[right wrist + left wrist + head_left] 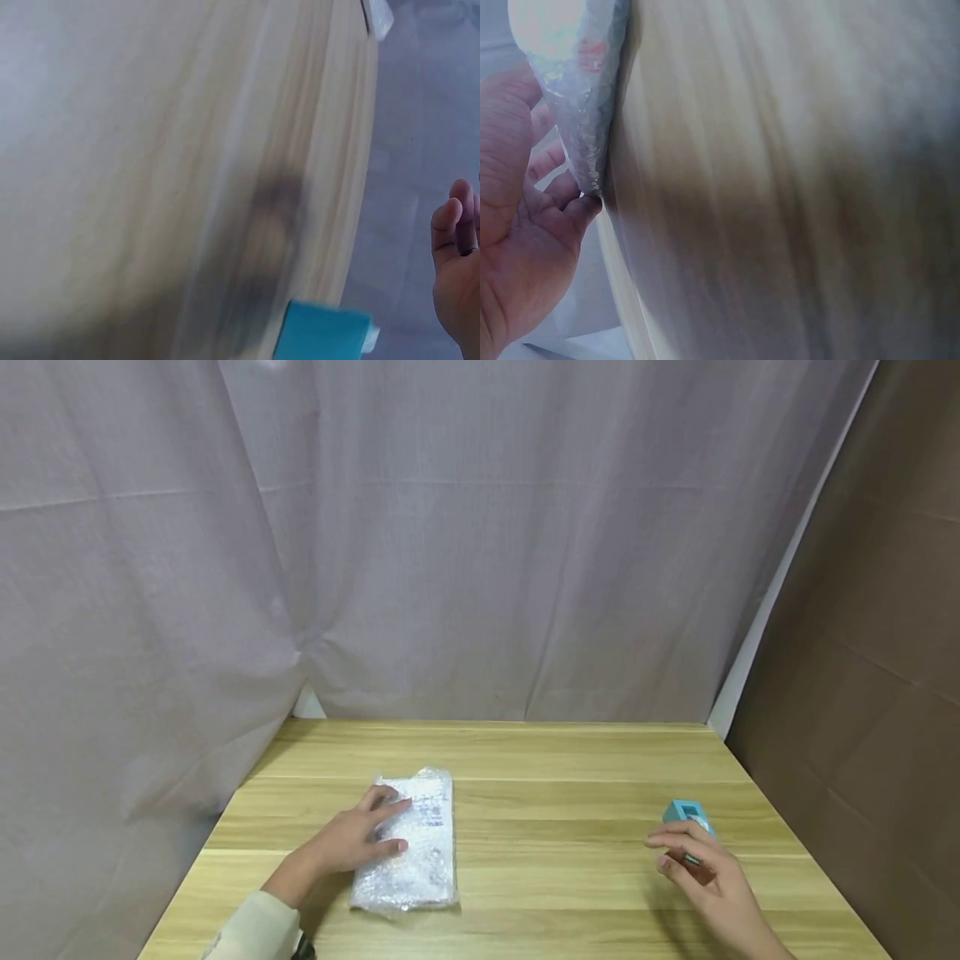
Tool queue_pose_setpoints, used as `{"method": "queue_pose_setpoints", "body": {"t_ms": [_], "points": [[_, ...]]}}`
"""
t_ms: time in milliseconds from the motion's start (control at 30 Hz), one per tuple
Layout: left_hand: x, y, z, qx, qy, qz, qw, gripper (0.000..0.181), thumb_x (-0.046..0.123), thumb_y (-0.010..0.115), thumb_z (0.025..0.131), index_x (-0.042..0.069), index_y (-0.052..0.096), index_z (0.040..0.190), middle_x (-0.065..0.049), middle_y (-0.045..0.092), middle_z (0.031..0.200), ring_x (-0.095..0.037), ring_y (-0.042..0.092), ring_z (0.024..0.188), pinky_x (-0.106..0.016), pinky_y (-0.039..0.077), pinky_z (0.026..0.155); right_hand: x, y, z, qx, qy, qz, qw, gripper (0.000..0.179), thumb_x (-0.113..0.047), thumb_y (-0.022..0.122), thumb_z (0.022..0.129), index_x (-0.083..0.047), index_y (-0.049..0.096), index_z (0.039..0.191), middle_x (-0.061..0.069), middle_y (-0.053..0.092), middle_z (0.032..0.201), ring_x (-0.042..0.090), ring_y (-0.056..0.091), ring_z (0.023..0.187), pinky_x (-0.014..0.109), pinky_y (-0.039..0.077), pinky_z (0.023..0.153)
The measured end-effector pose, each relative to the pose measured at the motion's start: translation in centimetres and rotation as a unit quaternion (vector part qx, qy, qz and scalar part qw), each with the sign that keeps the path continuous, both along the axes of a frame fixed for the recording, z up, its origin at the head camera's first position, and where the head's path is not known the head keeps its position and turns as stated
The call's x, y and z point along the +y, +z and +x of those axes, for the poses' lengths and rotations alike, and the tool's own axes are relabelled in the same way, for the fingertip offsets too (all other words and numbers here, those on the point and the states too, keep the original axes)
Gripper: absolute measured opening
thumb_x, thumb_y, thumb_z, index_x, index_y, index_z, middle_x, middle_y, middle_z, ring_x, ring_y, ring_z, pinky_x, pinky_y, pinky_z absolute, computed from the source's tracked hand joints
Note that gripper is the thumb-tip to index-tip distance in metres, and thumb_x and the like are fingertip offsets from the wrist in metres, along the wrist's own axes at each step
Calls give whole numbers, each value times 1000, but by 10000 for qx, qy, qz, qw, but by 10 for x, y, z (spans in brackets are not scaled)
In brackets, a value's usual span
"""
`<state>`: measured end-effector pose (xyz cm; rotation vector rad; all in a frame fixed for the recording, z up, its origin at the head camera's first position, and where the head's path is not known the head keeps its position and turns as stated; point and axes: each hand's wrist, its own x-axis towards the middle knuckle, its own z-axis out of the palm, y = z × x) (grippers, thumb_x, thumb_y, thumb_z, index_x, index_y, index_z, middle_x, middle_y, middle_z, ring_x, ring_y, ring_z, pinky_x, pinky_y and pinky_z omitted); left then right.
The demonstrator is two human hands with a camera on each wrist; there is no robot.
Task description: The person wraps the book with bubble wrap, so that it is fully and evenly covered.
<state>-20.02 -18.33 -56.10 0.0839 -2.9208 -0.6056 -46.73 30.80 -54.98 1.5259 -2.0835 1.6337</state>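
Note:
A flat package wrapped in bubble wrap (412, 860) lies on the wooden table (570, 777), left of centre. My left hand (386, 824) rests on its left half with fingers stretched out; in the left wrist view the fingers (551, 161) touch the package's edge (585, 97). A small teal box (684, 812) stands on the right side of the table. My right hand (678, 853) hovers just in front of it, fingers loosely curled and holding nothing. The blurred right wrist view shows a gap between the teal box (322, 334) and the right hand (456, 255).
A pale grey curtain (450, 543) hangs behind and to the left of the table. A brown wall (885, 652) stands close on the right. Bare wood lies between the package and the teal box.

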Motion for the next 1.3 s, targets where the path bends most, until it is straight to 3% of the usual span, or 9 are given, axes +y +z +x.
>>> {"method": "queue_pose_setpoints", "body": {"t_ms": [433,633,733,900,1300], "points": [[-1,-2,1,51,-34,51,10000,73,51,72,105,12,53,164,-21,44,169,-46,71,124,-72,58,104,-39,15,10,-283,787,107,9964,39,14,65,102,-3,73,136,3,66,132,15,67,99,24,64,80],[0,0,0,4,-5,133,9999,72,51,72,105,13,54,164,-20,44,171,-50,68,130,-76,55,107,-51,15,13,-268,1045,321,9936,49,14,68,98,-6,70,143,13,66,135,12,66,110,28,63,85],[-3,-1,0,-42,17,182,9998,72,53,72,105,15,54,164,-19,45,172,-52,60,143,-78,52,111,-58,18,15,-263,1167,448,9918,53,15,70,96,-3,68,145,19,66,137,9,64,115,30,62,88],[-6,-1,0,-138,39,229,9996,72,54,71,105,16,54,164,-17,46,172,-52,43,159,-80,46,115,-68,18,17,-264,1365,598,9885,61,14,71,93,0,62,151,16,64,145,5,60,123,31,61,96],[-3,8,0,-251,118,373,9989,75,53,75,103,16,54,164,-20,45,173,-54,37,162,-82,40,119,-89,24,26,-79,1690,842,9820,78,16,68,89,-9,55,161,13,61,155,7,55,142,32,57,113]]}}
